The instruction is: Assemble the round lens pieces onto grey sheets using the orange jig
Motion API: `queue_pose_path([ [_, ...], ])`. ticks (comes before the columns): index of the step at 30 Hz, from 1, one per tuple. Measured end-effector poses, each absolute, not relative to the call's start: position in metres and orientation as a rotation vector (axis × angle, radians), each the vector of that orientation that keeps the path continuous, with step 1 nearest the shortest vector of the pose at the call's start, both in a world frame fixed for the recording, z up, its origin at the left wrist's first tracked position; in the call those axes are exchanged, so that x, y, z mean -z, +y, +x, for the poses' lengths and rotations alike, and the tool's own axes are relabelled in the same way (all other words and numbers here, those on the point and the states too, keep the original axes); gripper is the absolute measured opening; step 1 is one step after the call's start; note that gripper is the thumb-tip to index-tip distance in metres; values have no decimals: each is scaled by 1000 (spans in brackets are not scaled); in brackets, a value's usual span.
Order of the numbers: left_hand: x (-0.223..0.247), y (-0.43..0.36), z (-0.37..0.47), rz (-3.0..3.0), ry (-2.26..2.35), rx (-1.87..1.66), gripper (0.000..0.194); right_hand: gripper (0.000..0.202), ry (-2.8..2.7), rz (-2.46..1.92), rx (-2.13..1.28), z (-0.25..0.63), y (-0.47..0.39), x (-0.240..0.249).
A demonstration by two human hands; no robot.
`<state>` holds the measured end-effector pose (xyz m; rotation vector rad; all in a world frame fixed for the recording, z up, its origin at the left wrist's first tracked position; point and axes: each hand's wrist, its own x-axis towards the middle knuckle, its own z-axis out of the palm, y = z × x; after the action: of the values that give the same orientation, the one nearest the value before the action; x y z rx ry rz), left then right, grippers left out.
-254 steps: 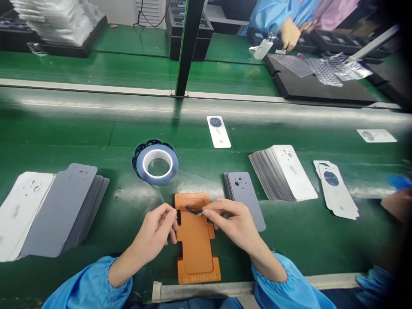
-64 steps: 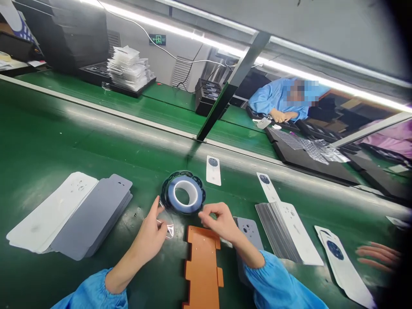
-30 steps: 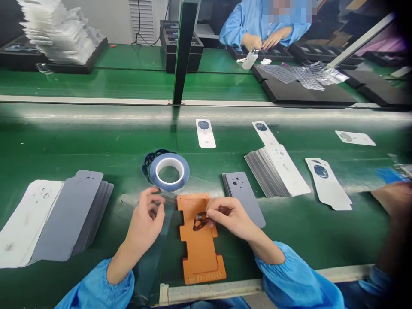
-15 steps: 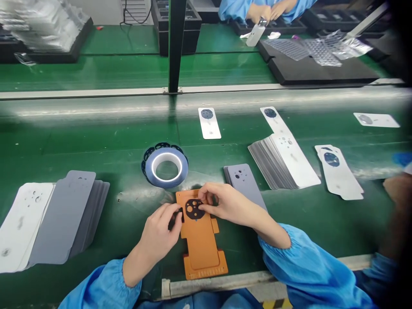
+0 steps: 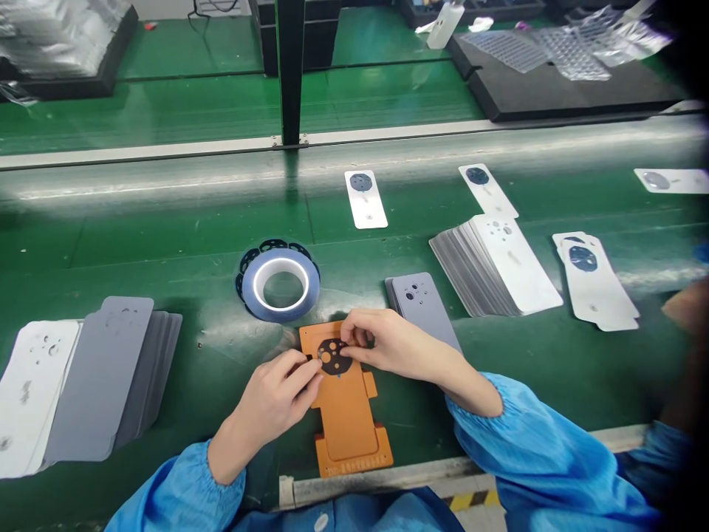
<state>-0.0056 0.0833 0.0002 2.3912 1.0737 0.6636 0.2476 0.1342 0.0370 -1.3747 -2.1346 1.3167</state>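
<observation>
An orange fixture plate [image 5: 348, 421] lies on the green surface in front of me. On its upper part rests a black round sticker with holes [image 5: 335, 357]. My right hand [image 5: 382, 341] pinches the sticker's right edge between thumb and forefinger. From the left, my left hand [image 5: 275, 399] touches the sticker's left edge with closely held fingertips; whether anything is between them is hidden. A roll of blue tape [image 5: 249, 287] with black pieces around its rim lies behind the fixture. Just right of the fixture is a small stack of grey panels [image 5: 429, 307].
Grey panels [image 5: 100, 384] and white panels [image 5: 38, 391] are stacked at left. At right stand a fanned white stack [image 5: 521, 266] and panels with dark circles [image 5: 601, 292]. Beyond are a black post [image 5: 290, 74] and foam [image 5: 570, 92]. A person's hand [image 5: 687, 307] shows at far right.
My left fingers have moved right onto the sticker's left edge; the dark gap between thumb and forefinger has closed. My right hand stays at the sticker. The view has tilted down slightly.
</observation>
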Motion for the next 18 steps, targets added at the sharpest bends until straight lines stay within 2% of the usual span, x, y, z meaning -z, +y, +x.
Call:
queue_pose_path([
  [18,-5,83,-4,2518,1052,-663,16,15,-2215,-1443,-1318,251,136,-39],
])
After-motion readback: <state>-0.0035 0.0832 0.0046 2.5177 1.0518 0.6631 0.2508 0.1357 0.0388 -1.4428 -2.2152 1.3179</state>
